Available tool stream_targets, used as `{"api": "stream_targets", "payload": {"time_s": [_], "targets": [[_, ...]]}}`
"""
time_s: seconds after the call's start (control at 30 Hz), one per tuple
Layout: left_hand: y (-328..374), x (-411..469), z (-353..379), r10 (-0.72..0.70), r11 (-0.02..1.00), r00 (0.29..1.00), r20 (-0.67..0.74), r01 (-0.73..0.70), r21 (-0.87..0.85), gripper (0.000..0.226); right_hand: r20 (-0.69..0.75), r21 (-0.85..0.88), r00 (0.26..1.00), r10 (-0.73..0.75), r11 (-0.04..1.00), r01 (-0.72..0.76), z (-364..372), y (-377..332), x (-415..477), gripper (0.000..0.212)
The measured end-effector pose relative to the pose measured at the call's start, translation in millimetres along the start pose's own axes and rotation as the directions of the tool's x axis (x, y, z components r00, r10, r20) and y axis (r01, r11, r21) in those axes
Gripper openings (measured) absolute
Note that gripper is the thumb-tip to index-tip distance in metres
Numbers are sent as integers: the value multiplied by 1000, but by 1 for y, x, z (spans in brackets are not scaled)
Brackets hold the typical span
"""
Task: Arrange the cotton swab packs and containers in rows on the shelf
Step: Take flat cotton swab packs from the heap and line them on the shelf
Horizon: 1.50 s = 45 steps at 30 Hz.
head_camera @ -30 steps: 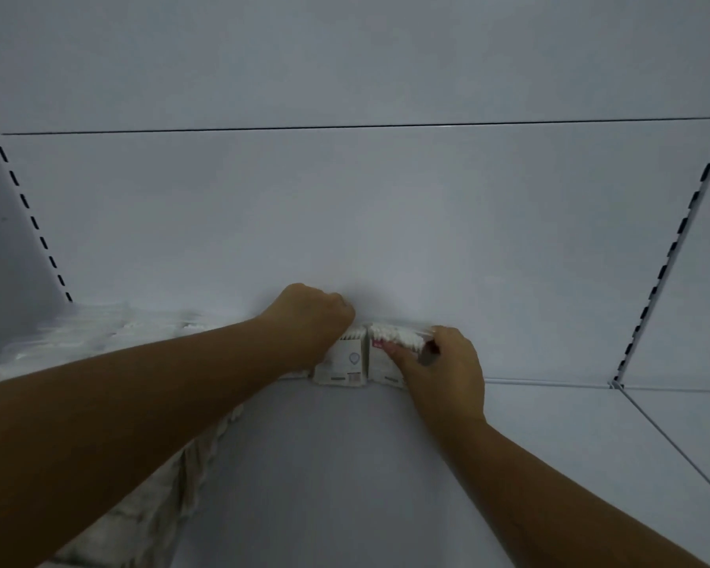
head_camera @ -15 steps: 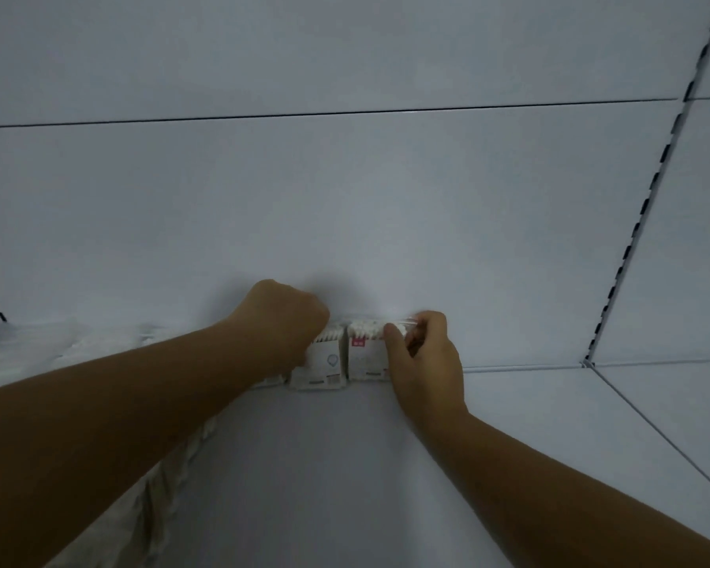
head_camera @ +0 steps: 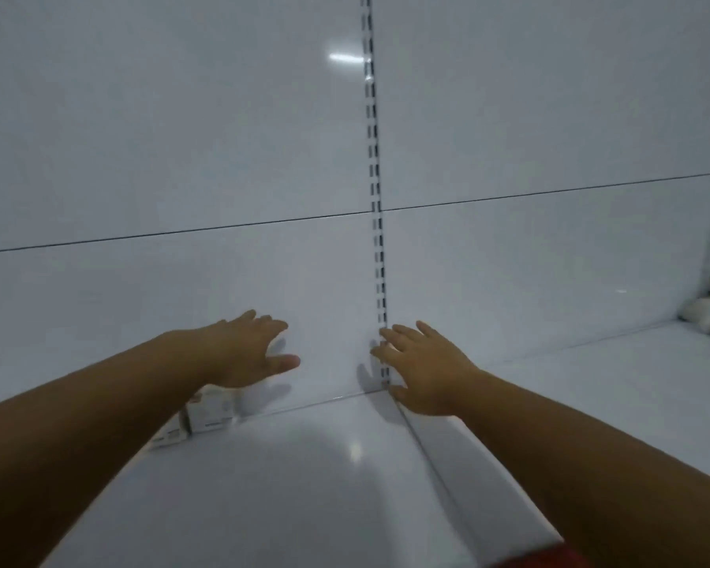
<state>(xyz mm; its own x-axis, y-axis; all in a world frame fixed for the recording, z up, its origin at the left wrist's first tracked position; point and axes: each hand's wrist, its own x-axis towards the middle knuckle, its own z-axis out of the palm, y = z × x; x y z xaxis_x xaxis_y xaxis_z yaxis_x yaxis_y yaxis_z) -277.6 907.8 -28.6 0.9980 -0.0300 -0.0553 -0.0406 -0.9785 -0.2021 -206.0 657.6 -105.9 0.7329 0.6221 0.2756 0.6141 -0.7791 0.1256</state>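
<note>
Upright on glossy white metal shelf (head_camera: 304, 498): small white rectangular cotton swab pack (head_camera: 210, 414), back against white rear panel (head_camera: 160, 301), left of centre. Grey print low on front face, pinkish mark near upper left corner; top edge hidden. Just left of it, in same row, second white swab pack (head_camera: 168, 438), only lower corner showing; touching or apart, cannot tell. Far right, on neighbouring shelf section, blurred heap of whitish soft packs (head_camera: 708, 317) near rear panel, well apart from the two; too blurred for detail.
</note>
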Motion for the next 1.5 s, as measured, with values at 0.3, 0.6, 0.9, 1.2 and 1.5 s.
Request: {"api": "stream_targets", "payload": {"time_s": [0.3, 0.6, 0.9, 1.2, 1.5], "targets": [[327, 69, -97, 361, 897, 913, -189, -395, -197, 68, 105, -113, 919, 380, 923, -368, -85, 223, -227, 72], [546, 109, -119, 635, 733, 737, -231, -670, -121, 64, 132, -132, 775, 618, 786, -604, -98, 359, -386, 68], [695, 213, -142, 740, 634, 622, -257, -772, -44, 44, 86, -200, 793, 603, 790, -579, -74, 486, -432, 46], [762, 345, -178, 668, 677, 672, -320, -727, -115, 39, 86, -246, 770, 632, 763, -598, -107, 665, -372, 35], [792, 401, -161, 385, 749, 716, -583, -611, -255, 19, -108, -28, 834, 541, 837, -547, -45, 766, -292, 45]]}}
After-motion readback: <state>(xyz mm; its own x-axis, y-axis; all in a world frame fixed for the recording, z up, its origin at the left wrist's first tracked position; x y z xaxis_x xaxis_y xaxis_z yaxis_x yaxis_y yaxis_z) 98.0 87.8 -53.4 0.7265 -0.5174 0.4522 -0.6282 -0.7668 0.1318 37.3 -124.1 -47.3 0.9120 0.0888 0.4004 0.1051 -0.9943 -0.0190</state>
